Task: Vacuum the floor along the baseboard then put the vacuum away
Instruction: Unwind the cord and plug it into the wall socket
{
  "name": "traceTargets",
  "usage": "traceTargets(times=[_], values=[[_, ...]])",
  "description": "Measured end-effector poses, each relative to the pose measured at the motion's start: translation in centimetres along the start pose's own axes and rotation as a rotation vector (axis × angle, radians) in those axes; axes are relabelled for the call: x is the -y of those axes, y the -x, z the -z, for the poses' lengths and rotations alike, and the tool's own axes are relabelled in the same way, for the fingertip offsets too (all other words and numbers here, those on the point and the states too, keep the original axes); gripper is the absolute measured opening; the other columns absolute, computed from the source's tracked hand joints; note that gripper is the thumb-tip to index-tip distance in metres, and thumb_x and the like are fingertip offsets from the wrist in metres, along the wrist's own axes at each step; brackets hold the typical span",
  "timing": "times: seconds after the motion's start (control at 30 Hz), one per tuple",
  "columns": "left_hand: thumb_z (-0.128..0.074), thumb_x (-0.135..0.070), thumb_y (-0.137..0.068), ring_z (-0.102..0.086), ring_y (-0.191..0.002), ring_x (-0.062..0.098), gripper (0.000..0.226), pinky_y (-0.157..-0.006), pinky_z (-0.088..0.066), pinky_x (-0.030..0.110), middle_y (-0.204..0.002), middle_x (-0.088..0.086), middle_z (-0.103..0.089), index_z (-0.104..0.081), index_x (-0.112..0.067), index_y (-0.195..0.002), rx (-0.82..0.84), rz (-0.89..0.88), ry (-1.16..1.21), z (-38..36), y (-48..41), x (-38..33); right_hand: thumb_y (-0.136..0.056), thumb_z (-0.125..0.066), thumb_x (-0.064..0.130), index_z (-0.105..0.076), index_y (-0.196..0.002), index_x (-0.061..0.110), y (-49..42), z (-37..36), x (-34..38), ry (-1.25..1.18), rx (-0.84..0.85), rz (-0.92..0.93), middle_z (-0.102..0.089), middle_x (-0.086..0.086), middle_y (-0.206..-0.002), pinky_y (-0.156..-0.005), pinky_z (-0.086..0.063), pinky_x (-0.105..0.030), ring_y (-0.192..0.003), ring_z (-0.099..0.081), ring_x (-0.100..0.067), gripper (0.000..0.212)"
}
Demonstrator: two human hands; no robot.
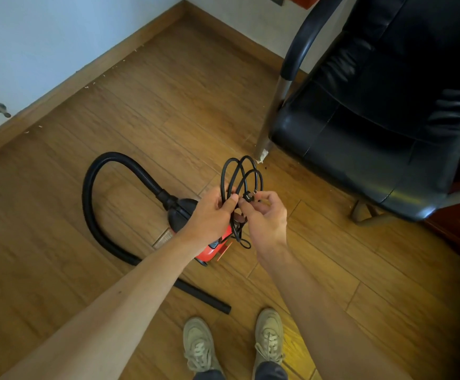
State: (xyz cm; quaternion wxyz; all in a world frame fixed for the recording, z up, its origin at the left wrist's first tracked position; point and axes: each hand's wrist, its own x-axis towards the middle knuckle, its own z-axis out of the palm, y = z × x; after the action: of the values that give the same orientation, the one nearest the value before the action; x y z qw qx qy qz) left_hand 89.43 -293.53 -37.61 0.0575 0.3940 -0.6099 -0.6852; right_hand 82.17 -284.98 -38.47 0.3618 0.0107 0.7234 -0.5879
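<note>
Left hand (213, 212) gripping coiled power cord (241, 175); right hand (264, 215) pinching plug (248, 196). Red vacuum (209, 249) on floor (168, 105) beneath, hose (97, 182) looping left.

Black leather chair (366, 127) at right w/ chrome leg, beige sneakers (268, 338) at bottom, door stopper (1, 109) on wall.

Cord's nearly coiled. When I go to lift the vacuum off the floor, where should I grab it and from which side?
Probably the red body, from above: it lies low on the floor below the left hand and right hand, which hold the coiled cord. Any handle is hidden by the left hand. Avoid the hose; it curves loosely and would flex.
</note>
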Motion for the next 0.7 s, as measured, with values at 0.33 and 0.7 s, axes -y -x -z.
traceTargets(times=[0.33, 0.7], values=[[-0.044, -0.016, -0.104, -0.071, -0.076, 0.018, 0.015, -0.067, -0.060, 0.021, -0.097, 0.007, -0.069, -0.056, -0.013, -0.113, 0.031, 0.113, 0.073, 1.1, 0.1, 0.2, -0.087, -0.069, 0.005, -0.074, -0.098, 0.011, -2.4, 0.6, -0.2, 0.345, 0.284, 0.101, -0.072, 0.000, -0.091, -0.065, -0.053, -0.017, -0.079, -0.068, -0.003, 0.013], [-0.048, -0.019, -0.102, -0.072, -0.083, 0.025, 0.026, -0.072, -0.060, 0.026, -0.101, 0.011, -0.070, -0.057, -0.008, -0.123, 0.075, 0.149, 0.126, 2.0, -0.5, 0.9, -0.096, -0.061, 0.013, -0.073, -0.111, 0.018, -3.1, 0.5, 0.8, 0.471, 0.401, 0.128, -0.070, 0.013, -0.094, -0.061, -0.045, -0.005, -0.076, -0.063, 0.013, 0.019]])
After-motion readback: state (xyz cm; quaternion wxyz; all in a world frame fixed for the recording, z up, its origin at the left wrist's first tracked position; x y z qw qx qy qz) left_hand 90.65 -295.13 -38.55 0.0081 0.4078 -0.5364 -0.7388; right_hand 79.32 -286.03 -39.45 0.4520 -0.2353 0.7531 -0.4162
